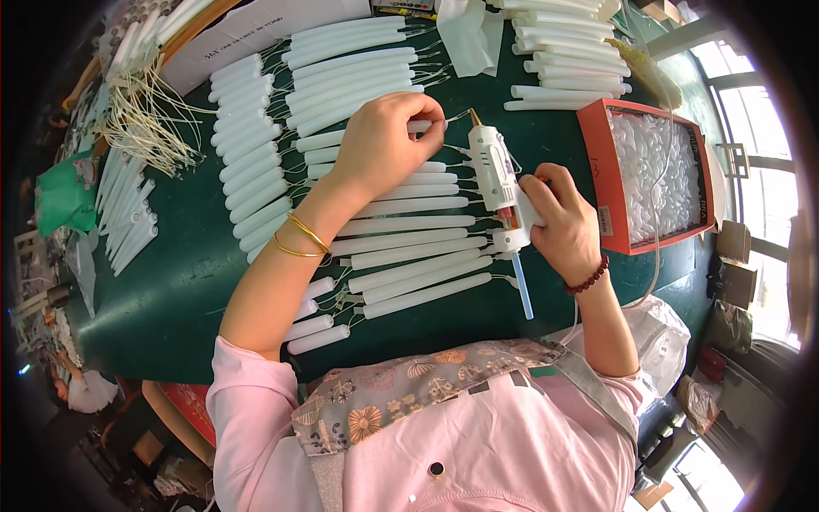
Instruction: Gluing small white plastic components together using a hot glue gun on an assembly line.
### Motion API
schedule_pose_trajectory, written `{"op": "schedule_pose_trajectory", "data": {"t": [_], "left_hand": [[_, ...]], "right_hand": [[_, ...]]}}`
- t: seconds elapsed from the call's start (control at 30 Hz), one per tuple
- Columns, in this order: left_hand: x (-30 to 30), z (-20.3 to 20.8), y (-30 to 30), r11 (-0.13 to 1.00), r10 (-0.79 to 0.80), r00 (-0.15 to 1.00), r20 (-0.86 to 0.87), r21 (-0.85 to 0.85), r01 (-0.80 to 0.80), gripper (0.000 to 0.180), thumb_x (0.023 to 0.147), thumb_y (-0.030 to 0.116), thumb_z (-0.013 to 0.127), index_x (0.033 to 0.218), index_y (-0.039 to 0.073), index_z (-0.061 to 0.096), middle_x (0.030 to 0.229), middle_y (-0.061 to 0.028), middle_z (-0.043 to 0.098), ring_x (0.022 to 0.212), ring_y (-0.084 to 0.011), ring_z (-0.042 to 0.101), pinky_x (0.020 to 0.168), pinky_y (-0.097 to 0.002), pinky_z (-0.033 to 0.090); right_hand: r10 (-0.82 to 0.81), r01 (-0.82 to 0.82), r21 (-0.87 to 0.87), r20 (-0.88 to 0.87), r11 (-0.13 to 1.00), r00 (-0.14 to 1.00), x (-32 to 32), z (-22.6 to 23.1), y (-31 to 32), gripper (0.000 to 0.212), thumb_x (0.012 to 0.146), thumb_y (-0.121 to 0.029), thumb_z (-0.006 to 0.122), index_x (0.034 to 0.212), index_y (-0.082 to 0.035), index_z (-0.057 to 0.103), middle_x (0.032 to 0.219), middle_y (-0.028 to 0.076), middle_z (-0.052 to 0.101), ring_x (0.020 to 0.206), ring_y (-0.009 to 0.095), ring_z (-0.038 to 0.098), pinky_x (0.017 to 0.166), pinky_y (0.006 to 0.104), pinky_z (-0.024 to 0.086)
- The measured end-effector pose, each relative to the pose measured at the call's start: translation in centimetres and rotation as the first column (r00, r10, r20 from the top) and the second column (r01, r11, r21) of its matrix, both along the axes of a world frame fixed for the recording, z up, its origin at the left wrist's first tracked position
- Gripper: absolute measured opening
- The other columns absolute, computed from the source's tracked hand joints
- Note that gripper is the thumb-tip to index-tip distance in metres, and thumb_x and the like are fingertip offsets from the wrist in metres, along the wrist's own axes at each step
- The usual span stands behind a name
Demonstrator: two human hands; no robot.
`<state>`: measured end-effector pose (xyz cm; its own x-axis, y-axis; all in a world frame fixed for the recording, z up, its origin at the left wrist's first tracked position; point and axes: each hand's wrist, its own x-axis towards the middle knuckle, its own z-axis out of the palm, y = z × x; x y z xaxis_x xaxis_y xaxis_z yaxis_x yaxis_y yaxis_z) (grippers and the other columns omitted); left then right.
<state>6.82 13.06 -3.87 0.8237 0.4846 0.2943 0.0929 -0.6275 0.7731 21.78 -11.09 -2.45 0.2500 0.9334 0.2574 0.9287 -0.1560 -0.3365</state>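
My right hand (563,218) grips a white hot glue gun (488,166), its brass nozzle pointing away from me and a translucent glue stick (524,294) sticking out of its rear. My left hand (388,141) is closed in a pinch on the end of a white candle-shaped stick, close to the nozzle. A thin wire runs from that end toward the nozzle tip; whether they touch I cannot tell. Beneath my left hand lies a row of similar white sticks (418,222) with short wires at their ends, partly hidden by my hand and forearm.
An orange-red box (604,162) of small clear plastic pieces (653,175) stands at the right, a cable crossing it. More white sticks lie left (256,175) and back right (572,60). A bundle of pale wires (158,124) hangs at the far left. The tabletop (179,282) is dark green.
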Motion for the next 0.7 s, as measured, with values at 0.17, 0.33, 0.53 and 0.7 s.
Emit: {"op": "schedule_pose_trajectory", "data": {"t": [0.17,0.33,0.53,0.7], "left_hand": [[-0.06,0.02,-0.01,1.000,-0.006,1.000,0.015,0.007,0.006,0.007,0.091,0.002,0.074,0.096,-0.002,0.072,0.091,-0.0095,0.074,0.081,-0.0177,0.073,0.077,-0.0297,0.062],[0.01,0.02,-0.13,1.000,-0.008,1.000,0.017,0.007,0.008,0.007,0.091,0.002,0.074,0.096,-0.002,0.072,0.091,-0.0099,0.074,0.081,-0.0180,0.074,0.077,-0.0295,0.063],[-0.12,-0.05,-0.06,1.000,-0.012,1.000,0.016,0.010,0.012,0.007,0.091,0.002,0.074,0.096,-0.003,0.071,0.091,-0.0102,0.074,0.081,-0.0184,0.074,0.077,-0.0294,0.063],[-0.22,0.10,-0.05,1.000,-0.013,1.000,0.007,0.022,0.013,0.007,0.091,0.002,0.074,0.096,-0.003,0.071,0.091,-0.0100,0.074,0.081,-0.0184,0.074,0.077,-0.0295,0.063]], "right_hand": [[-0.016,0.016,-0.016,-0.009,1.000,1.000,-0.03,0.06,-0.08,0.047,0.070,0.008,0.070,0.114,-0.008,0.068,0.117,0.011,0.061,0.091,0.032,0.069,0.074,0.0400,0.060],[-0.005,0.005,-0.022,-0.031,1.000,1.000,-0.07,-0.07,-0.36,0.044,0.072,0.006,0.072,0.114,-0.008,0.068,0.116,0.011,0.061,0.091,0.033,0.069,0.076,0.0399,0.060],[-0.011,0.010,-0.028,-0.037,1.000,0.999,-0.15,0.05,-0.34,0.041,0.074,0.005,0.074,0.113,-0.007,0.068,0.115,0.011,0.062,0.091,0.033,0.069,0.076,0.0399,0.060],[-0.012,0.011,-0.026,-0.047,1.000,0.999,-0.15,0.03,-0.19,0.039,0.075,0.004,0.074,0.112,-0.007,0.069,0.113,0.011,0.062,0.091,0.034,0.069,0.076,0.0401,0.060]]}}
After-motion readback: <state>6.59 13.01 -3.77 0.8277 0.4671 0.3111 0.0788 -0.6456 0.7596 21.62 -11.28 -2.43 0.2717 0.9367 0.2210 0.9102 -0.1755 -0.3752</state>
